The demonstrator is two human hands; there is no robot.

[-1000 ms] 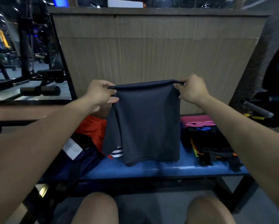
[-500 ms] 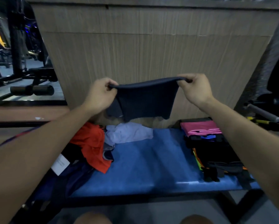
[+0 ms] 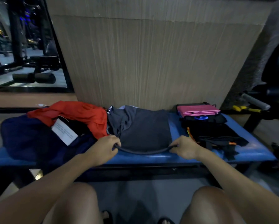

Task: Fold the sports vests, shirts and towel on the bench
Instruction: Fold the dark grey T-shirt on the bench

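A dark grey garment (image 3: 145, 131) is laid on the middle of the blue padded bench (image 3: 255, 151), its near folded edge pinched at each corner: by the left hand (image 3: 103, 149) at one end and by the right hand (image 3: 186, 148) at the other, with the edge sagging between them. This piece is judged to be partly folded and not yet finished.

At the right end of the bench a stack of folded items (image 3: 205, 126) is seen, topped by a pink piece (image 3: 198, 109); these are taken as done. Still loose at the left are an orange garment (image 3: 80, 115) and a dark navy heap (image 3: 28, 136) bearing a white label (image 3: 64, 132). How many pieces that heap holds cannot be told in the dim light, so at least 2 items appear to remain.

Behind the bench a wood-grain panel (image 3: 151, 62) is set. Gym equipment (image 3: 33, 77) is visible at the far left, and the room is dimly lit.
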